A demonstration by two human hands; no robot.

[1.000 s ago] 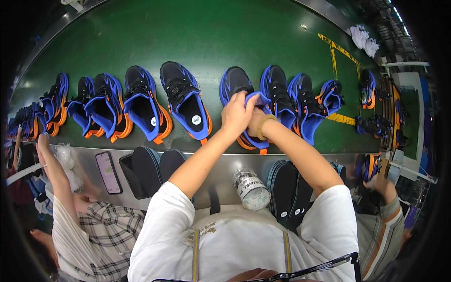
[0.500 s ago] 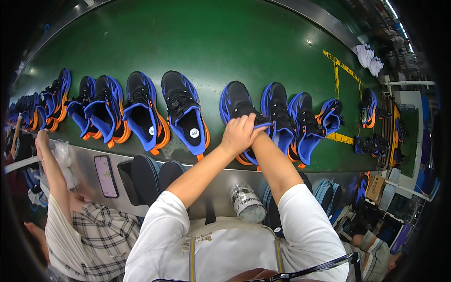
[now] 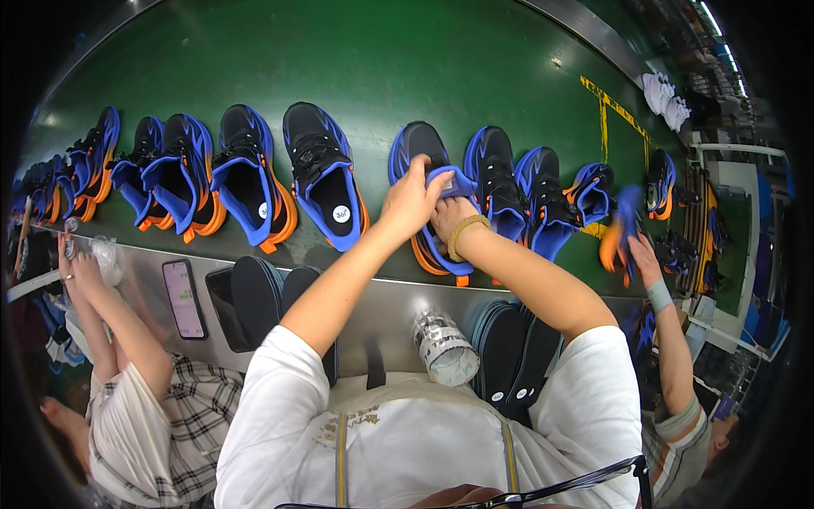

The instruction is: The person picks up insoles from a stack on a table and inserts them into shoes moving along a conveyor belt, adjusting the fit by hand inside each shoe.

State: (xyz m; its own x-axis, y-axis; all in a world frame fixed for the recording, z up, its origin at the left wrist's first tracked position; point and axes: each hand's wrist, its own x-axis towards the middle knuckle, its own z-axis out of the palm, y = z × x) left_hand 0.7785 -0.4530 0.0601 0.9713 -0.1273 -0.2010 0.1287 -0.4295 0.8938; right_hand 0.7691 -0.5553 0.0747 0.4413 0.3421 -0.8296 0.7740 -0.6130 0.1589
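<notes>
Worktop (image 3: 348, 68), 12 o'clk: smooth, semi-gloss. Shoe (image 3: 420, 140), 12 o'clk: matt cloth-type upper. Ledge (image 3: 392, 307), 6 o'clk: smooth metal, satin. Bottle (image 3: 447, 352), 5 o'clk: clr plastic, glossy. Phone (image 3: 184, 299), 9 o'clk: glossy scrn. Insoles (image 3: 500, 343), 4–5 o'clk: matt. Shirt (image 3: 424, 445), 6 o'clk: matt cloth.

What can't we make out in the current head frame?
- Head view: inside of the handled sneaker, mostly covered by the right hand.
- Head view: co-worker's sneaker at right, details lost to motion blur.
- Head view: far-left sneakers, too small and overlapped to count.
</notes>
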